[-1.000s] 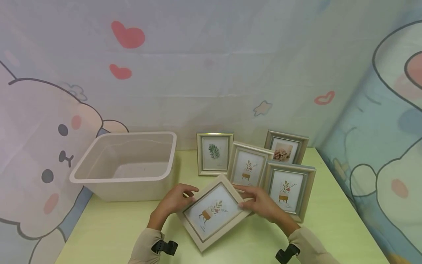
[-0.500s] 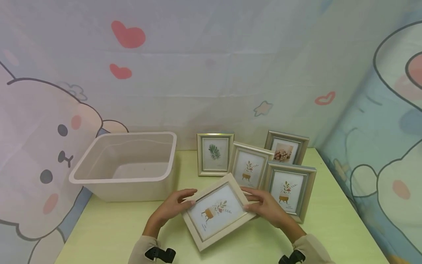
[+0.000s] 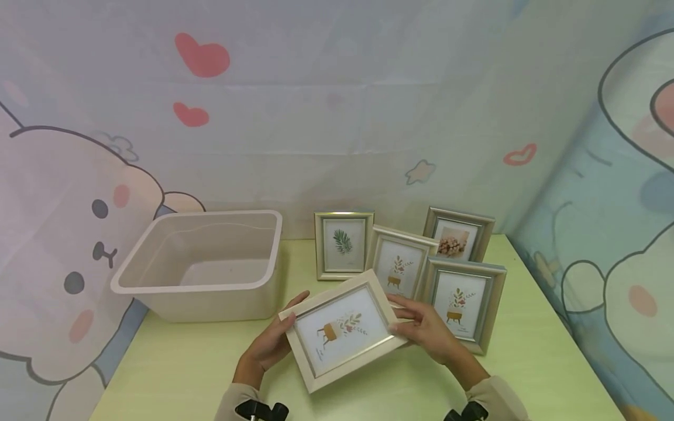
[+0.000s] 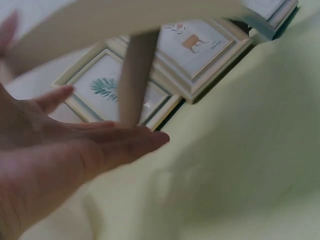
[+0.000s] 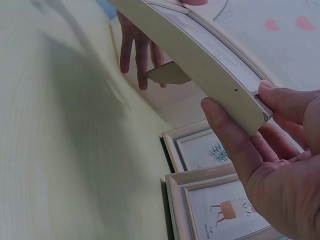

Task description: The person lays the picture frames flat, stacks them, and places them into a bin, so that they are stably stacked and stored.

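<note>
Both hands hold a cream picture frame (image 3: 341, 336) with a plant-pot print, tilted and lifted above the table. My left hand (image 3: 267, 346) has its thumb over the frame's left edge, with the other fingers behind it. In the left wrist view, the fingers of that hand (image 4: 75, 145) stretch beneath the frame, by the fold-out back stand (image 4: 137, 75). My right hand (image 3: 426, 330) pinches the frame's right side, thumb in front. The right wrist view shows this hand (image 5: 285, 165) gripping a corner, with the stand (image 5: 170, 74) sticking out behind.
A beige plastic bin (image 3: 195, 304) sits on the left of the green table (image 3: 174, 368). Behind and right of the hands stand a leaf-print frame (image 3: 344, 245), a cream frame (image 3: 398, 263), a silver frame (image 3: 463, 299) and a flower-photo frame (image 3: 456, 237).
The picture frame has risen slightly, turned a little and come off the table. My left hand has slid its fingers behind the frame, thumb on the front edge. The right hand keeps its grip.
</note>
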Available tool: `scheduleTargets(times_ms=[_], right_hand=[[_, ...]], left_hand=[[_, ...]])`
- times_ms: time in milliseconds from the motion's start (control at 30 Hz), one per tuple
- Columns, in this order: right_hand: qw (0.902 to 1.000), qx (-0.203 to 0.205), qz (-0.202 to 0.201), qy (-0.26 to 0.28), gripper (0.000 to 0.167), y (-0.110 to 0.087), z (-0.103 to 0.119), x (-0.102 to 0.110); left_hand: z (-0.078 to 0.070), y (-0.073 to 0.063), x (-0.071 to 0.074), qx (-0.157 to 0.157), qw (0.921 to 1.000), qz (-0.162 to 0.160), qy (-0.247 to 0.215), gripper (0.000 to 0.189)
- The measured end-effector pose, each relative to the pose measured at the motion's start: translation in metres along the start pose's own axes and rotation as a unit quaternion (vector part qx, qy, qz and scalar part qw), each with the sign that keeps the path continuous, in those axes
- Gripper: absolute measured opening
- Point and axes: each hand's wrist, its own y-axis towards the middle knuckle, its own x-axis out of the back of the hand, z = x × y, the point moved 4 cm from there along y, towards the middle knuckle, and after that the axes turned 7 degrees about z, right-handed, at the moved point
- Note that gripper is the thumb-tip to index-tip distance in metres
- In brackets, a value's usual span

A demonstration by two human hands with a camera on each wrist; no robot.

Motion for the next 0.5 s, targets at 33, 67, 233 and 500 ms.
scheduleTargets(times_ms=[33, 67, 233, 500], right_hand=[[1.0000, 0.003, -0.001, 0.001, 0.069, -0.0001, 0.0003, -0.0004], [1.0000, 0.006, -0.002, 0.002, 0.069, -0.0002, 0.0006, -0.0005], [0.9998, 0.014, -0.006, 0.014, 0.068, -0.0011, 0.0008, 0.0001], [0.9995, 0.016, -0.019, 0.019, 0.068, -0.0056, -0.0029, 0.0026]], left_hand=[[0.0012, 0.0001, -0.0008, -0.012, 0.9997, 0.011, -0.016, 0.060], [0.0024, 0.0001, -0.0014, -0.021, 0.9992, 0.018, -0.029, 0.059], [0.0063, -0.0002, 0.0009, -0.034, 0.9983, -0.001, -0.047, 0.056], [0.0039, -0.0040, 0.0037, -0.033, 0.9988, -0.033, -0.015, 0.062]])
